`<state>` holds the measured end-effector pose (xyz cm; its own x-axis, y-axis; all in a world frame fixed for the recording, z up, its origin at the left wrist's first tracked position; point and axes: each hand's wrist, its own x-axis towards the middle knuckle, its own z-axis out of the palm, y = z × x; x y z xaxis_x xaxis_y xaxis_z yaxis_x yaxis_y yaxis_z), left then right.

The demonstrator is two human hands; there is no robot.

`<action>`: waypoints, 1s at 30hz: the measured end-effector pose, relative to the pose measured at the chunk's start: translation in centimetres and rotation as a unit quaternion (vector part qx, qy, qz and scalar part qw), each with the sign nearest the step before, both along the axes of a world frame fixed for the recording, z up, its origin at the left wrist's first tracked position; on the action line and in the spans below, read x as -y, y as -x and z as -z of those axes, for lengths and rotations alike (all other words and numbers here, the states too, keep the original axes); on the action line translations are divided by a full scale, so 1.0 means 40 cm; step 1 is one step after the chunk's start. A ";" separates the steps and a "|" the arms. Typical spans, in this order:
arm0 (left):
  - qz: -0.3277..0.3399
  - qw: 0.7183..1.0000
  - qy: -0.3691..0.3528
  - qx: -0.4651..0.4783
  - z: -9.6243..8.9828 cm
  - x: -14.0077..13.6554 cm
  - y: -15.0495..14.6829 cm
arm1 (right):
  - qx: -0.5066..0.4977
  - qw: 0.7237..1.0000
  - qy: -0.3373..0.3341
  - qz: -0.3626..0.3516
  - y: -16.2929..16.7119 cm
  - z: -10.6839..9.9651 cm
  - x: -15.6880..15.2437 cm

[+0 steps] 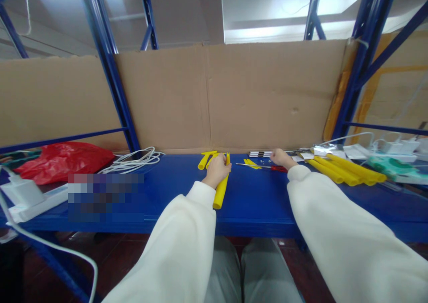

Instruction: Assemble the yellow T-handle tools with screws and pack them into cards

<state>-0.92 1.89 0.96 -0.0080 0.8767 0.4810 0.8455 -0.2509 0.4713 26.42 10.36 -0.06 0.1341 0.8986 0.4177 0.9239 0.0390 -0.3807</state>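
Note:
My left hand (218,171) is wrapped round a yellow tube (220,193), which lies lengthwise toward me over the blue worktop. Just left of that hand are shorter yellow pieces (203,161), partly hidden behind it. My right hand (281,158) rests low at the back of the worktop with its fingers drawn together; whatever they pinch is too small to make out. Below it lies a screwdriver (280,168) with a red handle and a thin shaft pointing left. Flat yellow strips (252,163) and tiny bits lie near the shaft tip.
Several yellow tubes (347,171) lie at the right, beside a green plastic wrapping (394,168). White-and-dark sticks (261,154) sit by the cardboard wall (234,97). On the left are a red bag (67,160), coiled white cable (137,161) and a power strip (40,205). Blue posts (113,71) frame the shelf.

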 end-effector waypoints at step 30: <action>0.157 0.875 0.278 0.363 -0.007 0.039 -0.032 | -0.380 0.854 0.058 -0.352 0.286 0.006 0.152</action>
